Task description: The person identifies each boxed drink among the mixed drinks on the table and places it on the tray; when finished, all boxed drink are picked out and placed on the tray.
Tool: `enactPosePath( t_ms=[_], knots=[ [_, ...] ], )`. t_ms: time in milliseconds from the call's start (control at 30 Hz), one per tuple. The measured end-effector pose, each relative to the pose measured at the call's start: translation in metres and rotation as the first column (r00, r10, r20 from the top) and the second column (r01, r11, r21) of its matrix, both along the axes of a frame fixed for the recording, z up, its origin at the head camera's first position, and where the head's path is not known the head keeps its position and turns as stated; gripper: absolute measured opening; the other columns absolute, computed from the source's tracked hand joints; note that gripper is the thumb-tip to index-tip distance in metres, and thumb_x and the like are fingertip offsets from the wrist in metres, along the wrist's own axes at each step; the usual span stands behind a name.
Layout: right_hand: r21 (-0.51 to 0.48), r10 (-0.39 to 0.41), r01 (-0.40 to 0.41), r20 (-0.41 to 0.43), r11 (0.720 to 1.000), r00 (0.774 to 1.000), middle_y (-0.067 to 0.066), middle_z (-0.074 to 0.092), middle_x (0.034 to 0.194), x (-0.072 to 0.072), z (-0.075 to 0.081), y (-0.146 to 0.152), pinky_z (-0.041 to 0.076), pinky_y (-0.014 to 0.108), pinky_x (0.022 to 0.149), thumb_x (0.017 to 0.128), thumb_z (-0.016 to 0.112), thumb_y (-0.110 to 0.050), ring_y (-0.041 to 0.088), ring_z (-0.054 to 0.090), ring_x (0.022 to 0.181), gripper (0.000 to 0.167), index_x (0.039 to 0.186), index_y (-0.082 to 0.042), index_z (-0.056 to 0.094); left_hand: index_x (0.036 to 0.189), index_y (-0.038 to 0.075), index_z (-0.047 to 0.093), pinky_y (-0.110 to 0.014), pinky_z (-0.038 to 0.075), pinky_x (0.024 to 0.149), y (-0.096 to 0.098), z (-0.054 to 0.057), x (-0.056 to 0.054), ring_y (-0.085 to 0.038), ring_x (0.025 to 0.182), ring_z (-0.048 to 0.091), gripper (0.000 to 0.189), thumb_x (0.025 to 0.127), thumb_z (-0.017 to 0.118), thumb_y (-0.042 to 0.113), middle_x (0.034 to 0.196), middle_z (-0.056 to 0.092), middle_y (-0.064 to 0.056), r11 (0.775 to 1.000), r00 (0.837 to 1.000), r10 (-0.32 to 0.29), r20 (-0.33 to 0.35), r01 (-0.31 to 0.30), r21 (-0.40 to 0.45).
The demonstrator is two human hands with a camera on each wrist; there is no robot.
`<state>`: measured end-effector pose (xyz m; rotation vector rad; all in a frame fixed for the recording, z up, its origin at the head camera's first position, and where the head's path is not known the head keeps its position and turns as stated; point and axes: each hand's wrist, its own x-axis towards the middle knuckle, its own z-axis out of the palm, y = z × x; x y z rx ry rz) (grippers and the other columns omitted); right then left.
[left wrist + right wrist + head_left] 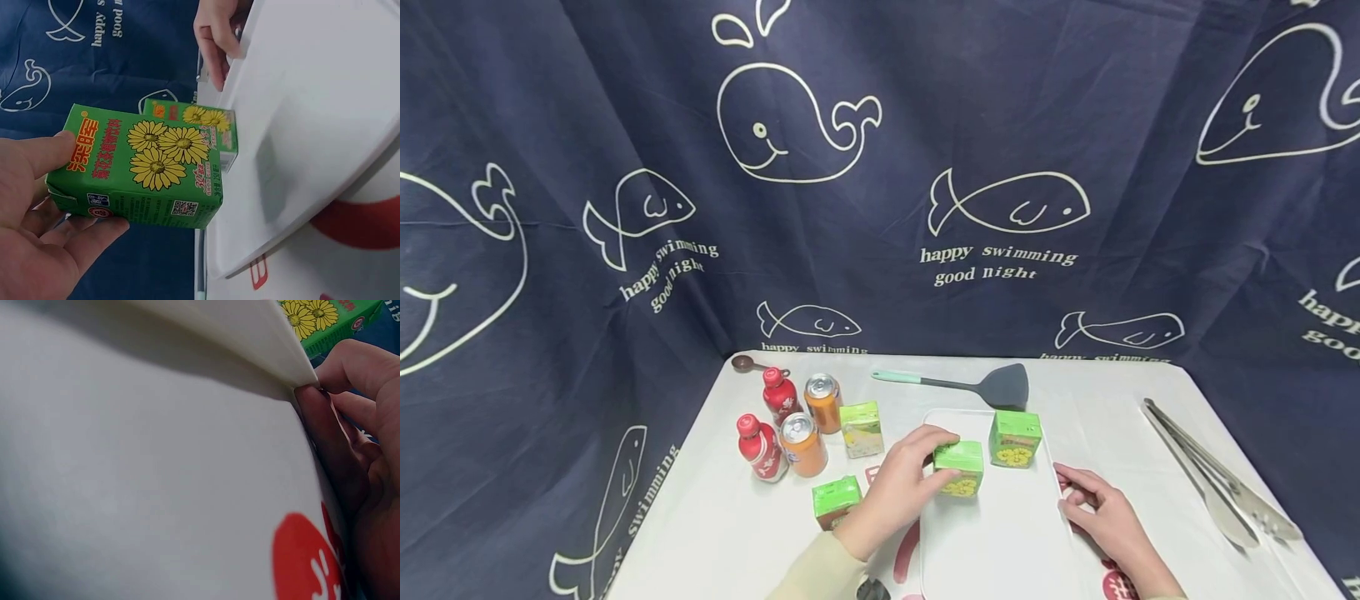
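Note:
My left hand (pixel 901 482) grips a green drink carton (pixel 958 471) with yellow flowers, thumb on one side and fingers on the other. In the left wrist view the carton (pixel 144 165) hangs over the end of a white tray (pixel 1000 550), its shadow falling on the tray. A similar green carton (pixel 1015 440) stands at the tray's far right corner. At the tray's right edge, my right hand (pixel 1105 515) pinches the rim (pixel 303 369) between thumb and fingers, with a finger under it in the right wrist view.
Left of the tray stand a green carton (pixel 837 500), a lighter green-yellow carton (pixel 862 432), two orange cans (pixel 803 450) and two red bottles (pixel 763 450). Behind lie a spatula (pixel 1000 387) and a brown spoon (pixel 743 363). Metal tongs (pixel 1213 475) and other long metal utensils lie right.

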<state>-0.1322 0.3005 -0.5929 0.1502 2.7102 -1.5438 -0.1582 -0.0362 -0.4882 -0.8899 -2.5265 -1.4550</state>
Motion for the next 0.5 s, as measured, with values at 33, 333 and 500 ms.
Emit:
enactPosePath(
  t_ms=[33,333,500],
  knots=[
    [0.0,-0.001,0.001,0.002,1.0,1.0,0.015,0.062,0.123,0.0,0.0,0.0,0.057,0.026,0.061,0.089,0.077,-0.003,0.01,0.06,0.081,0.06,0.145,0.001,0.058,0.131,0.012,0.069,-0.018,0.053,0.097,0.002,-0.002,0.0,-0.002,0.115,0.061,0.039,0.095,0.079,0.02,0.128,0.065,0.007,1.0,1.0,-0.004,0.001,0.004,-0.004],
    [0.024,0.003,-0.003,0.005,1.0,1.0,0.016,0.062,0.126,0.0,-0.001,0.002,0.057,0.024,0.064,0.088,0.078,-0.005,0.009,0.06,0.083,0.062,0.146,0.001,0.058,0.129,0.011,0.07,-0.022,0.055,0.096,0.025,-0.014,0.001,0.0,0.112,0.061,0.039,0.094,0.081,0.022,0.126,0.066,0.008,0.999,1.0,-0.013,-0.005,0.013,-0.04],
    [0.042,0.007,-0.007,0.001,0.999,1.0,0.015,0.062,0.125,0.0,0.0,0.001,0.053,0.021,0.067,0.088,0.078,-0.006,0.009,0.059,0.083,0.061,0.145,0.001,0.058,0.128,0.013,0.071,-0.02,0.054,0.097,0.039,-0.02,0.001,-0.001,0.113,0.062,0.039,0.093,0.081,0.024,0.125,0.067,0.008,0.999,1.0,-0.006,-0.008,0.006,-0.039]
  ],
)
